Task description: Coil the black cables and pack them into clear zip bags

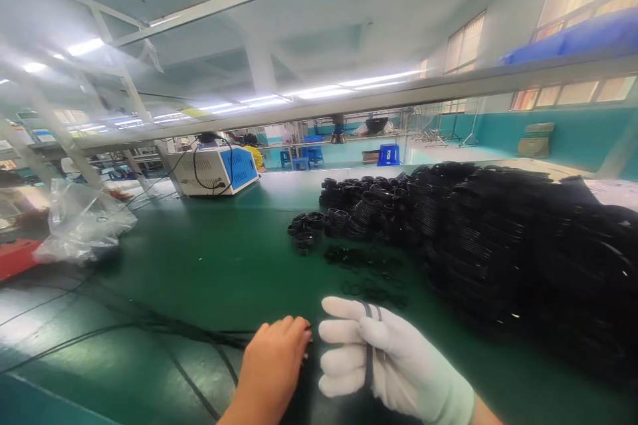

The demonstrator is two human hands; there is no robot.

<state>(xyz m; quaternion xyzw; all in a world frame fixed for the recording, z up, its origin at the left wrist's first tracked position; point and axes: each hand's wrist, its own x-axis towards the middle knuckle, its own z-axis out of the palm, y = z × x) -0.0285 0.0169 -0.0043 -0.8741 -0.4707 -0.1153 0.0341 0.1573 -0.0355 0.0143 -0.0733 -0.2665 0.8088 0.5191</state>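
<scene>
My bare left hand (276, 362) is closed around the ends of several black cables (199, 330), which trail left across the green table. My right hand (386, 358) wears a white glove and is turned palm up, its thumb bent onto a thin black band (369, 362) that crosses the fingers and palm. The two hands are close together but apart. Beyond my right hand lie loose small black rings (373, 289). A large heap of coiled black cables (478, 239) fills the right side.
A white and blue machine (214, 171) stands at the table's back left. Clear plastic bags (87, 222) and a red object (18, 259) lie at the far left. A metal shelf beam (309, 109) crosses above the green table (214, 265).
</scene>
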